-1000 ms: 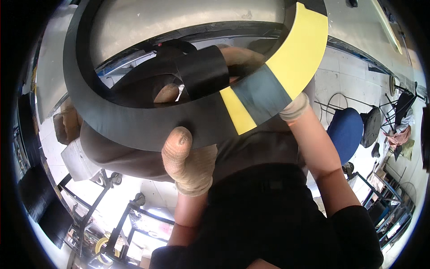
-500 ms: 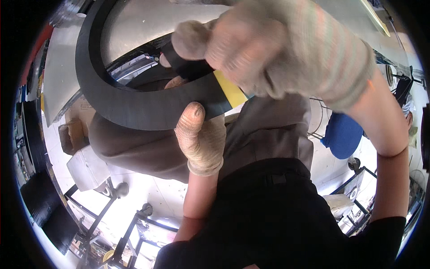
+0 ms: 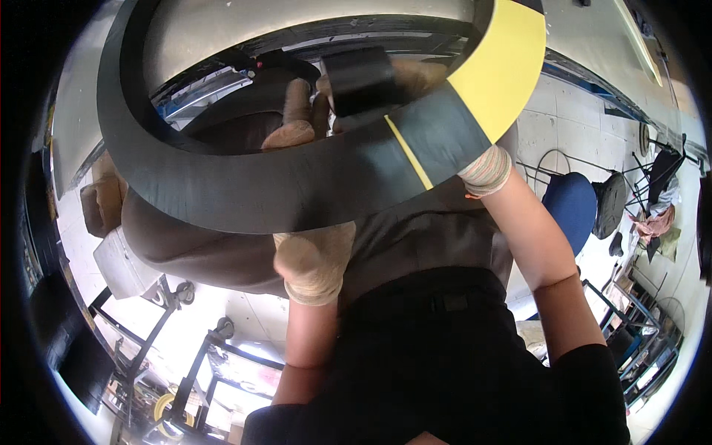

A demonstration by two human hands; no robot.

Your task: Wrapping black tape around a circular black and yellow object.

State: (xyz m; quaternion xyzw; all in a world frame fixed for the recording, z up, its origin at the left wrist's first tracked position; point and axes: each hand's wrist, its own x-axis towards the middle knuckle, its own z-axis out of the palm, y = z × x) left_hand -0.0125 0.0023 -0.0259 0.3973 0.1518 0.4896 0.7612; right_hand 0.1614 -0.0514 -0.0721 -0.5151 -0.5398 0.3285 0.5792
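Note:
A large ring (image 3: 245,193), wrapped mostly in black tape, lies across my lap, with a broad yellow section (image 3: 512,59) bare at its right and a thin yellow gap nearer the front. My gloved left hand (image 3: 311,259) is under the near rim. Its thumb is off the surface, and its fingers reach up into the ring's opening, stretched out near a black tape roll (image 3: 360,80). From the right, my right arm passes beneath the rim; my gloved right hand (image 3: 419,76) shows inside the opening, gripping the roll. The rim hides part of both hands.
A metal-topped table (image 3: 311,22) stands ahead, its edge beyond my knees. To the right are a blue stool seat (image 3: 571,208) and cables on the tiled floor. Wheeled black frames (image 3: 193,378) and a cardboard box (image 3: 101,204) stand at the left.
My right hand has gone from above the ring to underneath it with the tape roll. The ring has turned and shifted, showing more yellow. My left thumb has come off its face.

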